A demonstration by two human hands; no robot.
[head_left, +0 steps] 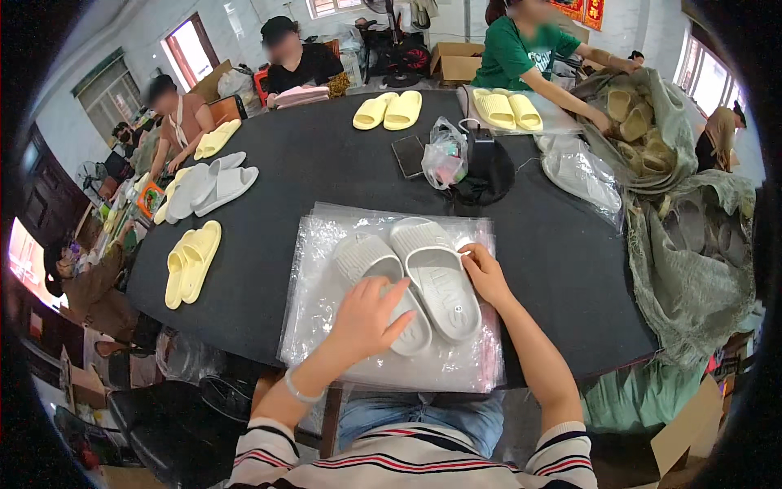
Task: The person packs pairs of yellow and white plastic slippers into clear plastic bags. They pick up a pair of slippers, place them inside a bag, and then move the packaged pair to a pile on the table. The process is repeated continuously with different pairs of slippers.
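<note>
Grey foam slippers [415, 281] lie on slick plastic bags [326, 269] near me: light and squashy, I'd judge. My left hand [366, 318] presses spread; my right hand [485, 273] pinches the edge.

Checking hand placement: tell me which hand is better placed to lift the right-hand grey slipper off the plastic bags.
Right, probably. The right hand already touches that grey slipper's outer edge, while the left hand rests across the other slipper.
</note>
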